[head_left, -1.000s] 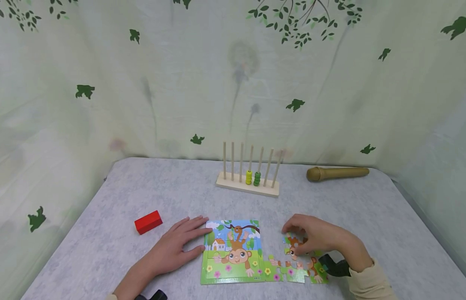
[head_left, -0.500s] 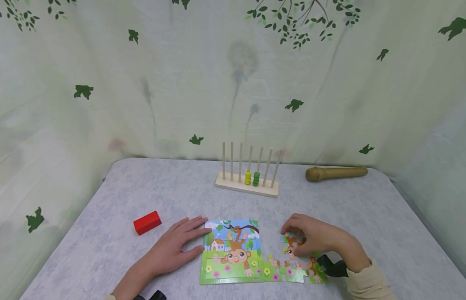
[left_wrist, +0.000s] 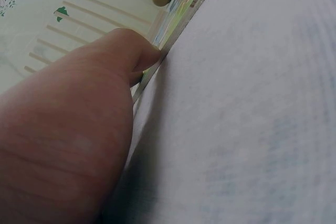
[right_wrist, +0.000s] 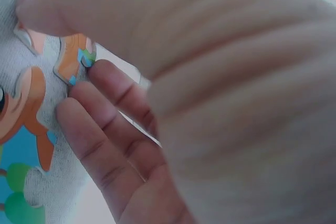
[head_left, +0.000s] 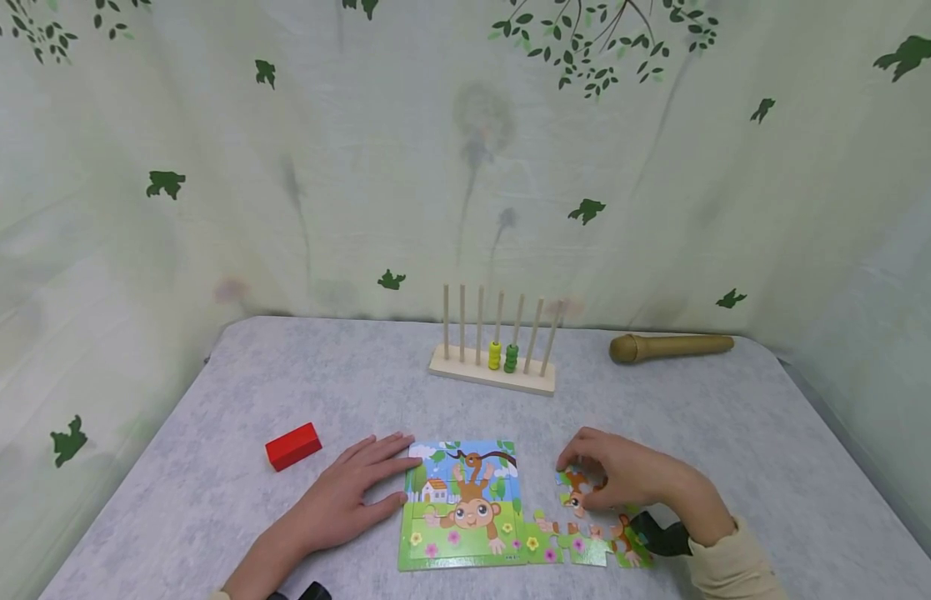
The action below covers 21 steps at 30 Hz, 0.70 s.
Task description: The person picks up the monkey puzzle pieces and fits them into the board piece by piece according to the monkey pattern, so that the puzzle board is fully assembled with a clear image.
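A square monkey puzzle board [head_left: 461, 504] lies flat on the table in the head view. My left hand [head_left: 348, 500] rests beside it with fingers spread, index finger and thumb touching its left edge. In the left wrist view the thumb [left_wrist: 137, 51] meets the rim of the board [left_wrist: 181, 22]. To the right, my right hand [head_left: 633, 475] pinches joined puzzle pieces [head_left: 574, 493] between thumb and fingers, partly covering them. Below that hand lie several loose pieces [head_left: 588, 550], next to the board's lower right edge. The right wrist view shows pieces [right_wrist: 71, 59] near the fingertips.
At the back stands a wooden peg rack [head_left: 495, 371] with yellow and green beads on two of its pegs. A brown wooden stick with a rounded head [head_left: 671, 347] lies at the back right. Left of my left hand is a red block [head_left: 293, 447].
My right hand has slid slightly left towards the board, and the pinched puzzle pieces came with it. The left hand keeps its place at the board's edge.
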{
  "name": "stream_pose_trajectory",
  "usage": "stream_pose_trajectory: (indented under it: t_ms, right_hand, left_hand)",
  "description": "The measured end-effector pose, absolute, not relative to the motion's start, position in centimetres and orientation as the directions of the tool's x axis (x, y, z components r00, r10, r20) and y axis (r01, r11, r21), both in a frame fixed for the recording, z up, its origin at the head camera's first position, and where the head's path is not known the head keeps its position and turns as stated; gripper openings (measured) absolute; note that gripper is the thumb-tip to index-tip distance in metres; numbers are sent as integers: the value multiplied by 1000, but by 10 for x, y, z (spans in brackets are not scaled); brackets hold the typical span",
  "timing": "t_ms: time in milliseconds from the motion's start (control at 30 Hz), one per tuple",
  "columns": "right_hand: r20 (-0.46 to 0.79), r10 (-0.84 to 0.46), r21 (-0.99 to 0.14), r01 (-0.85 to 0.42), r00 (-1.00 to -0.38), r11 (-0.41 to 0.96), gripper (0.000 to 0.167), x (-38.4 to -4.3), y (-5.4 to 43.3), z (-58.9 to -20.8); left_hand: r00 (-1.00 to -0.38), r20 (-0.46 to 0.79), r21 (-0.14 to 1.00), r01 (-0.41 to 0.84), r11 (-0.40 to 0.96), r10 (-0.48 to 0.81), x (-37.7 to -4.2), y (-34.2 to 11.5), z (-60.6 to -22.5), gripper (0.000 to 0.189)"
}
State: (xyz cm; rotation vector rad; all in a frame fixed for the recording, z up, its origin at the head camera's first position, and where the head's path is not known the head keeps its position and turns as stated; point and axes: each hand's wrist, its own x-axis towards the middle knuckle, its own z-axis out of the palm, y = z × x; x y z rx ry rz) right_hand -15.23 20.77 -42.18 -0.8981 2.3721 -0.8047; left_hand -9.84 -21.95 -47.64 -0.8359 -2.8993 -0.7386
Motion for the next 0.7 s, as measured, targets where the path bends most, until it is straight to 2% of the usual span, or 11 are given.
stream_pose_trajectory:
  t_ms: [167,700]
  right_hand:
    - [-219,-717,-676,-427,-662,601,34,-151,205,-421]
    - [-178,-703,-612,-482,-689,627,33,-148,199,-423]
  left_hand:
    - [-854,164,430,512,744,494,-99,-220,-478,47]
    - [-852,170,438,516,737,495,-100,-221,-480,46]
